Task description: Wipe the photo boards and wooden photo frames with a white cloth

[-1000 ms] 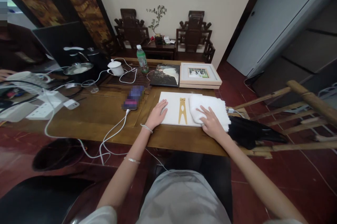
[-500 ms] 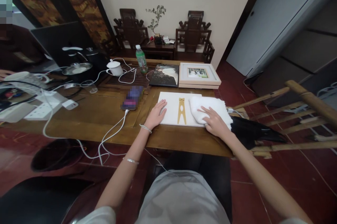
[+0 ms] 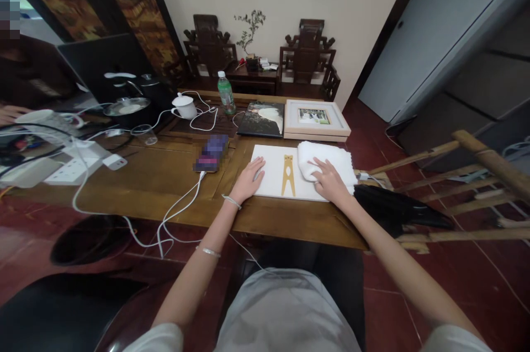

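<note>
A flat white board lies on the wooden table near its front edge. In its middle is a tan, cat-headed figure with two long legs; whether it is loose or printed I cannot tell. My left hand rests with fingers stretched out on the board's left edge. On the board's right part lies a folded white towel, partly hanging past the board. My right hand lies on top of the towel, its fingers extended and somewhat spread, pressing its near left part.
Behind the board sit a dark photo panel and a pale framed picture. A phone on a cable, a bottle, a lidded cup and power strips stand leftward. A bamboo rack is at right.
The towel has shifted a little left and away from me over the board under my right hand. My left hand stays on the board's edge. The view has turned slightly.
</note>
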Action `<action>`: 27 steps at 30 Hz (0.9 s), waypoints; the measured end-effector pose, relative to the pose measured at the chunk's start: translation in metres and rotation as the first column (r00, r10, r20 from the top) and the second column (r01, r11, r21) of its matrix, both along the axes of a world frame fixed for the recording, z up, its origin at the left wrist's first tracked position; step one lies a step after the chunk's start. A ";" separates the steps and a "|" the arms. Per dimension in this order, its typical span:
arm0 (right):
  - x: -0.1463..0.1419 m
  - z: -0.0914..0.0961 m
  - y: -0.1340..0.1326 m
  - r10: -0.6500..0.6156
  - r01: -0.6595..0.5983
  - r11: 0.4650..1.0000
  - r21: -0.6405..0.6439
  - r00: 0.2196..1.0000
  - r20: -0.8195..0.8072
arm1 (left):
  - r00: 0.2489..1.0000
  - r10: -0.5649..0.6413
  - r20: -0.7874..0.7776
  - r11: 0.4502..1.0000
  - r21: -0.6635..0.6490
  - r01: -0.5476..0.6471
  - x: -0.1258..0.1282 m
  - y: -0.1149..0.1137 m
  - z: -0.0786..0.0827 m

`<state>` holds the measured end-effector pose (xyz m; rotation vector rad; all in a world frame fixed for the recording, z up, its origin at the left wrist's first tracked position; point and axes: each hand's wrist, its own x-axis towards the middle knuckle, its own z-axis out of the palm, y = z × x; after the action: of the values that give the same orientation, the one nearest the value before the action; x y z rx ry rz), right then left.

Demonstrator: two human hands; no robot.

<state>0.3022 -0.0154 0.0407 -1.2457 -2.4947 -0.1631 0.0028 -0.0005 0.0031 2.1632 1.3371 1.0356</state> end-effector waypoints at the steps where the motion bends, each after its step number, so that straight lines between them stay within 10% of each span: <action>1: 0.002 0.000 -0.006 0.003 -0.003 1.000 0.003 1.000 0.002 | 1.000 0.000 0.002 1.000 0.000 0.000 0.000 0.000 0.000; 17: -0.023 0.005 0.027 -0.041 0.041 0.999 0.009 0.999 0.002 | 1.000 -0.002 -0.009 1.000 0.018 0.003 -0.002 0.001 -0.001; 27: 0.005 0.000 -0.046 0.048 -0.048 0.998 0.042 0.999 0.003 | 1.000 -0.006 -0.009 1.000 0.013 0.006 -0.001 0.000 0.000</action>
<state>0.3075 -0.0612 0.0409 -1.1684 -2.5068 -0.2043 0.0022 -0.0001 0.0029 2.1826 1.3310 1.0356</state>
